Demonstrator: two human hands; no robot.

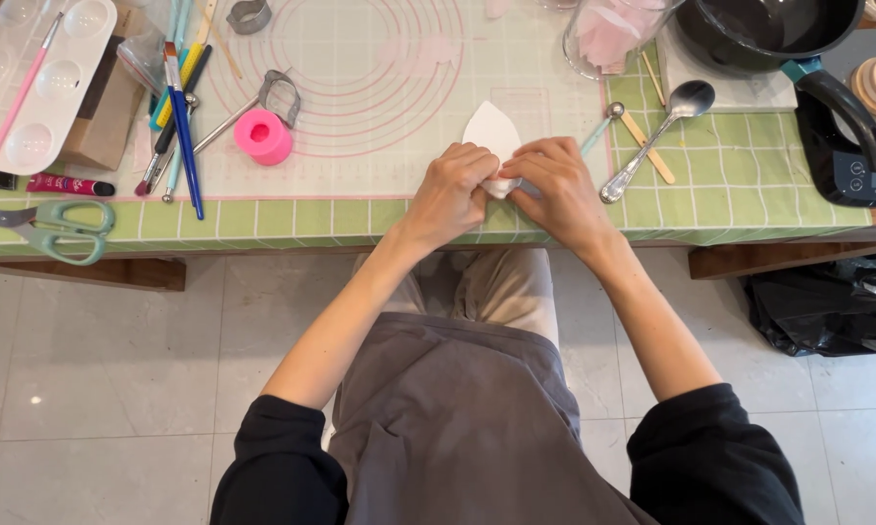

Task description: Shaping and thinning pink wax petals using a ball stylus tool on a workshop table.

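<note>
A flat white leaf-shaped piece of soft paste (491,131) lies on the pale silicone mat (380,117) with pink rings. Its near end is pinched between both hands at the mat's front edge. My left hand (455,187) closes its fingers on that end from the left. From the right, my right hand (555,180) grips the same end, thumb against the folded white part. The pointed far end of the piece sticks out beyond my knuckles.
Brushes (180,117), a pink round cutter (262,136), metal cutters (280,95) and a white palette (35,78) lie left. Teal scissors (54,231) rest on the green checked cloth. A spoon (662,131), a glass jar (613,34), a dark pan (769,29) and a scale (861,160) stand right.
</note>
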